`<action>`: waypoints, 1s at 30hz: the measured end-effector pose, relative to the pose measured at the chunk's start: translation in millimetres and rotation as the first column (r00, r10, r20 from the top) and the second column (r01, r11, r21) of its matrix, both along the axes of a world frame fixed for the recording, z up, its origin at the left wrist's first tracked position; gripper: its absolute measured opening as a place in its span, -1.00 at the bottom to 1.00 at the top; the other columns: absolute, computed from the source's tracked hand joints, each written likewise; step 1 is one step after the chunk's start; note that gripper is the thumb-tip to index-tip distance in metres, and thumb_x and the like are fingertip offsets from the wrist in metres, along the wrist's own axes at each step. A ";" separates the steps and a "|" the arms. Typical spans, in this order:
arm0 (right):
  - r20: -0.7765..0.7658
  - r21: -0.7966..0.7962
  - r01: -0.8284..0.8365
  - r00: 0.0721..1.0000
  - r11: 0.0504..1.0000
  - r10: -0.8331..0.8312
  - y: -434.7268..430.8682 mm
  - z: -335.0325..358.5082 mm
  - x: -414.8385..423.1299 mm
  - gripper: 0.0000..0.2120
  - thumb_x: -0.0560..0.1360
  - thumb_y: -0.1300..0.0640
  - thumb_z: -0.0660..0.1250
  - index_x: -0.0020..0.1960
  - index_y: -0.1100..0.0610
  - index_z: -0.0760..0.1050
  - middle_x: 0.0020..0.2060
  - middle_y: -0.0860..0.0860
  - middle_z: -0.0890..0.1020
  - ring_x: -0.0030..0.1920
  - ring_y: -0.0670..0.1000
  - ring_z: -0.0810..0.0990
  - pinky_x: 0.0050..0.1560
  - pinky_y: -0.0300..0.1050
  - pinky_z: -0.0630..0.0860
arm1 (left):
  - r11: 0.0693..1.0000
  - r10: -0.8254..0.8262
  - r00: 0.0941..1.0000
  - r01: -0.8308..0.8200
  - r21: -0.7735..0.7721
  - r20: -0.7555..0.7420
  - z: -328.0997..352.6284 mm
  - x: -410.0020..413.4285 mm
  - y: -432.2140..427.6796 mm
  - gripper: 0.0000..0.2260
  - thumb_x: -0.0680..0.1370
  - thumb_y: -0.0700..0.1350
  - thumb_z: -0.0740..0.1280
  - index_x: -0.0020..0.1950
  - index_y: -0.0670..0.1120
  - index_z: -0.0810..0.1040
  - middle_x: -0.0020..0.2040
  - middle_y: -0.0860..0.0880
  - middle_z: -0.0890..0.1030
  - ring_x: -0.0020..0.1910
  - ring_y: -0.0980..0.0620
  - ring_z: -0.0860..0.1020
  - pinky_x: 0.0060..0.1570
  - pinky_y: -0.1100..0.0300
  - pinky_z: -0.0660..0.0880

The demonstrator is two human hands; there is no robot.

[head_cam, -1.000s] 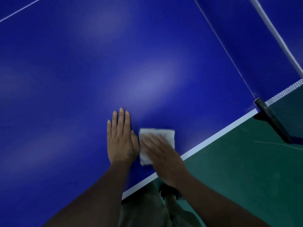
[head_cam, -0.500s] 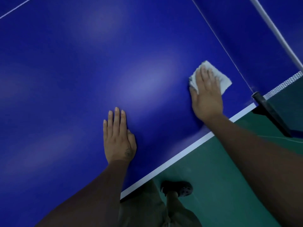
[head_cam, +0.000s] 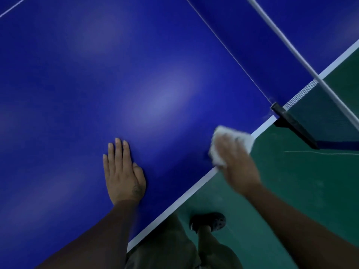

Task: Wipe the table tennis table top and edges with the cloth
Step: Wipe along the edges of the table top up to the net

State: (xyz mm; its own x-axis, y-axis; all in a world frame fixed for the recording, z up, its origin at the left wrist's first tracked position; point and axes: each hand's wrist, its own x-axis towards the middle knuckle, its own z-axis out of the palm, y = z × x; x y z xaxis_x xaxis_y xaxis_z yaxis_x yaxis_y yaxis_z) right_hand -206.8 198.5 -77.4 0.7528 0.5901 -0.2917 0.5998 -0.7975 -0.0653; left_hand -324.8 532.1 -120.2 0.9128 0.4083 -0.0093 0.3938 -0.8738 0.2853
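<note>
A dimly lit green floor [head_cam: 291,191] carries one thin pale line [head_cam: 303,151].

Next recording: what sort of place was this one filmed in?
Probably an indoor table tennis room or sports hall. In view are a blue table tennis table with white edge lines, a net on a black clamp post, and green flooring.

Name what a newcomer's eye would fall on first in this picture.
The glossy blue table top fills most of the view. At its white near edge, the blurred right hand presses a white cloth. The left hand lies flat on the blue.
</note>
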 end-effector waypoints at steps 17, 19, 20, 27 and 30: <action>-0.370 0.386 0.207 0.928 0.899 -0.055 75.3 20.1 -117.9 -0.47 0.81 0.01 -0.06 0.74 0.08 0.01 0.74 -0.04 0.00 0.74 -0.01 -0.07 0.71 0.12 0.08 | 0.998 -0.010 0.999 0.007 -0.067 -0.044 11.3 4.1 -1.5 -0.43 0.72 -0.08 0.07 0.73 -0.22 0.18 0.75 -0.17 0.14 0.75 -0.17 0.02 0.72 -0.19 -0.04; -0.474 0.465 0.430 0.859 0.774 -0.193 64.4 37.6 -117.4 -0.48 0.81 0.01 0.00 0.75 -0.06 0.02 0.73 -0.13 0.04 0.73 -0.08 -0.02 0.71 0.02 0.10 | 0.986 -0.015 0.999 0.010 -0.169 -0.031 21.7 8.6 -5.6 -0.47 0.74 -0.06 0.06 0.69 -0.25 0.28 0.73 -0.20 0.20 0.74 -0.18 0.08 0.72 -0.17 -0.04; -0.551 0.478 0.554 0.793 0.682 -0.259 56.4 48.7 -113.0 -0.50 0.81 -0.02 0.01 0.73 -0.15 0.04 0.72 -0.18 0.07 0.72 -0.12 0.01 0.70 0.00 0.13 | 0.968 -0.041 0.999 0.040 -0.248 -0.002 29.5 11.8 -10.4 -0.49 0.75 -0.06 0.06 0.65 -0.26 0.34 0.70 -0.20 0.26 0.73 -0.17 0.13 0.72 -0.15 -0.02; -0.880 0.351 0.936 0.328 -0.005 -0.345 -30.6 124.1 -79.8 -0.59 0.72 -0.21 0.13 0.55 -0.24 0.38 0.50 -0.34 0.48 0.55 -0.21 0.40 0.61 -0.19 0.28 | 0.686 -0.342 0.933 0.329 -0.649 0.111 107.2 44.2 -115.4 -0.71 0.75 0.14 0.19 0.41 0.18 0.58 0.34 0.25 0.59 0.38 0.24 0.52 0.40 0.14 0.46; -0.943 0.272 0.907 0.185 -0.320 -0.277 -71.2 151.8 -78.1 -0.59 0.68 -0.19 0.18 0.50 -0.20 0.45 0.41 -0.29 0.59 0.42 -0.21 0.55 0.51 -0.17 0.45 | 0.563 -0.466 0.884 0.325 -0.760 0.033 136.8 60.9 -174.6 -0.67 0.69 0.33 0.20 0.46 0.41 0.43 0.44 0.32 0.52 0.49 0.21 0.46 0.48 0.14 0.42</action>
